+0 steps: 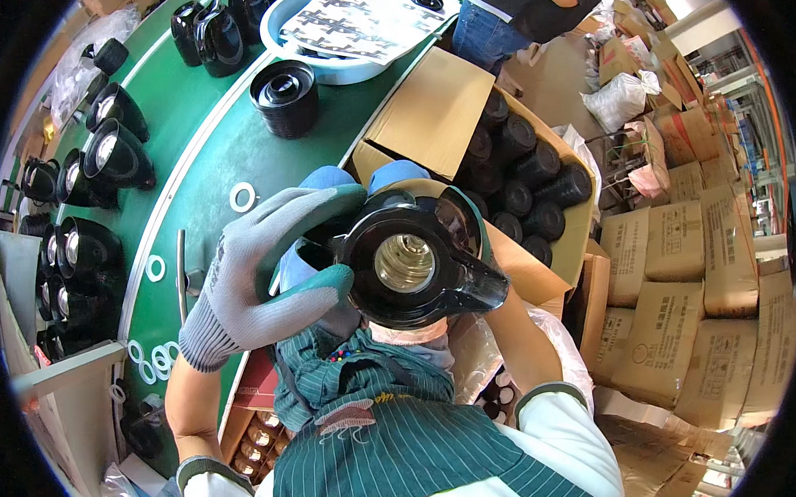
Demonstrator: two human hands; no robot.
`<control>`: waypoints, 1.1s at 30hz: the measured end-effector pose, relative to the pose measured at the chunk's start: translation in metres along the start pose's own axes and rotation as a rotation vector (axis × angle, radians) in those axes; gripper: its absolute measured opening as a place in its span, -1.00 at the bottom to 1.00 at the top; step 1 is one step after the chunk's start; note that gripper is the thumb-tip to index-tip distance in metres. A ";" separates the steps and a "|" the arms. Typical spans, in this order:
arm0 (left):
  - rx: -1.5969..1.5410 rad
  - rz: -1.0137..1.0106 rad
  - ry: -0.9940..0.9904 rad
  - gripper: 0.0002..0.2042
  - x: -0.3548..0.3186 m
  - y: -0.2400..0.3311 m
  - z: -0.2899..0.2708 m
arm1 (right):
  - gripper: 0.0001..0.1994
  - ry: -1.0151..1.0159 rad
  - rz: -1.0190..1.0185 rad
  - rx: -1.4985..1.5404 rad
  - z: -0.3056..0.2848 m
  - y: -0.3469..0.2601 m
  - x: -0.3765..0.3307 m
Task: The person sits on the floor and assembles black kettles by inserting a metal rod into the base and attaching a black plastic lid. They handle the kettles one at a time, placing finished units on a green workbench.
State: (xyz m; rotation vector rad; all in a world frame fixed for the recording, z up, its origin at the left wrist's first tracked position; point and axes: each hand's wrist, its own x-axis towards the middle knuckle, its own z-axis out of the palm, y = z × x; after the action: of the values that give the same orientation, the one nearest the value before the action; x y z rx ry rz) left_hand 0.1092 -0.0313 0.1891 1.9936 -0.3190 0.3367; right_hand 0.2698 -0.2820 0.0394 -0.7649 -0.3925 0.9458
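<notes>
In front of my chest is a glossy black thermos jug (378,297), its open mouth facing up at me. A shiny silvery liner (405,263) shows inside, and the spout points to the lower right. My left hand (266,249), in a grey knit glove with darker coated fingertips, closes round the jug's left side, thumb below and fingers above. My right hand (476,219) is at the far right side of the jug, holding it; most of its fingers are hidden behind the black body. A white ring (243,198) lies on the green table beyond my left hand.
More white rings (155,268) and a metal rod (182,273) lie on the green table (206,159). Black jug bodies (114,153) line its left side. A black round part (285,99) stands near a blue basin (339,71). Right are an open carton (581,216) of black parts and stacked cartons (655,327).
</notes>
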 end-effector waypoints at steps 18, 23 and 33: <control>0.594 0.237 0.431 -0.45 -0.006 0.032 0.055 | -0.44 0.037 -0.264 -0.570 0.040 0.032 -0.010; 0.613 0.277 0.395 -0.47 -0.009 0.035 0.049 | -0.42 0.050 -0.272 -0.567 0.045 0.036 -0.014; 0.587 0.327 0.709 -0.46 -0.002 0.029 0.059 | -0.39 0.052 -0.272 -0.563 0.052 0.040 -0.015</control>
State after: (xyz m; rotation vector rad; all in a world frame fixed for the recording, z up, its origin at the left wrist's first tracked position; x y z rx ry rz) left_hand 0.1025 -0.0968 0.1879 2.2141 -0.0852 1.4341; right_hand 0.2068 -0.2586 0.0454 -1.2082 -0.7132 0.5569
